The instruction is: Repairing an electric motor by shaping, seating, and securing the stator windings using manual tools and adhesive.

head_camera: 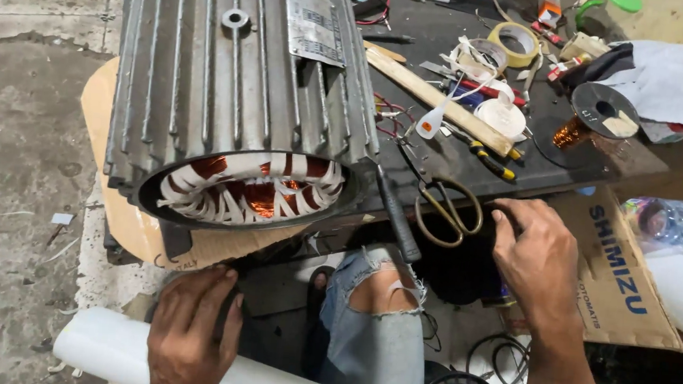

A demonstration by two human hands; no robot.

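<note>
Fingers (509, 223) of right hand (535, 260) loosely curled, empty, just right of brass-handled scissors (446, 208); left hand (192, 331) flat on white roll (114, 349).

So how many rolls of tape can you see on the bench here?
2. A yellowish tape roll lies near the bench's far right edge; a whitish tape roll sits just left of it, touching. More may be hidden in the clutter.

Bright, even overhead light, soft shadows beneath the bench, sharp focus, slight wide-angle edge distortion.
</note>
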